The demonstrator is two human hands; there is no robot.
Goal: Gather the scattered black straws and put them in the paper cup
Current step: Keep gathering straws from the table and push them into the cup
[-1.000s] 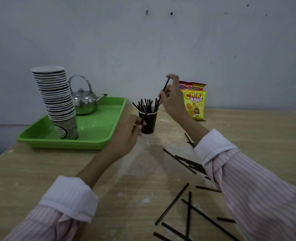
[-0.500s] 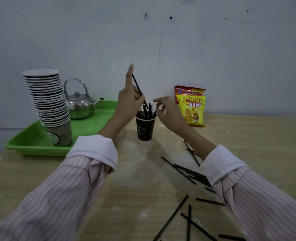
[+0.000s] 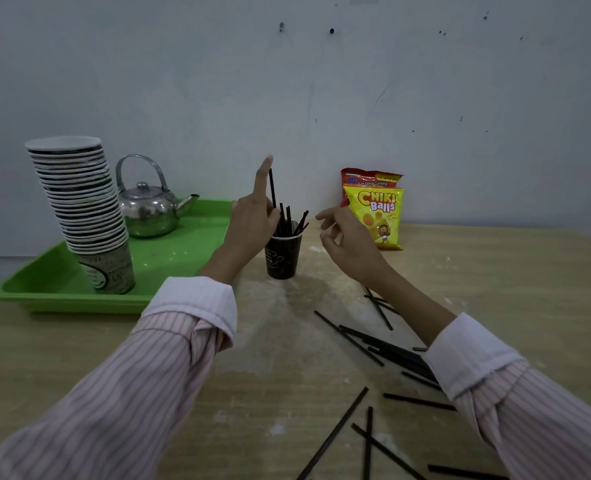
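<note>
Left hand (image 3: 252, 221) pinches straw (image 3: 272, 187) — upright, at cup (image 3: 282, 256)

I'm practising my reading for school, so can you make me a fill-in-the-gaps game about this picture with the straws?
1. The hand holding one straw over the paper cup is the person's ___ one.
2. The kettle stands on a tray coloured ___.
3. The loose straws lie on the table to the ___ of the paper cup.
4. The yellow snack bag says Chiki ___.

Missing words: left, green, right, Balls.
</note>
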